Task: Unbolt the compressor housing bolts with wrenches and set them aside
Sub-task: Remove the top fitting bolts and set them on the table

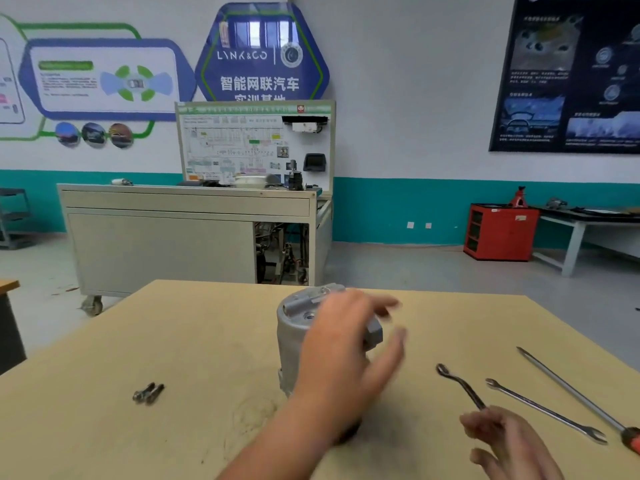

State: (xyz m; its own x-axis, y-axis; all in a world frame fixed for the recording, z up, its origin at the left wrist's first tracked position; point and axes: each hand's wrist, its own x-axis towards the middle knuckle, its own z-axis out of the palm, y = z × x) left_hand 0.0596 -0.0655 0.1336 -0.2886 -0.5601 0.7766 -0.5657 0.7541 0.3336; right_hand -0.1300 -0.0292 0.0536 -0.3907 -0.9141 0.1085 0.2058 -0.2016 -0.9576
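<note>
Two bolts (148, 393) set aside; compressor (298, 327) upright. Your left hand (346, 348) spread, empty; right hand (509, 441) loose beside wrench (460, 386). Remaining bolts: unclear.

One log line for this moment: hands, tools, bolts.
left hand open over compressor | right hand at dark wrench handle, grip unclear | two bolts on table left
</note>
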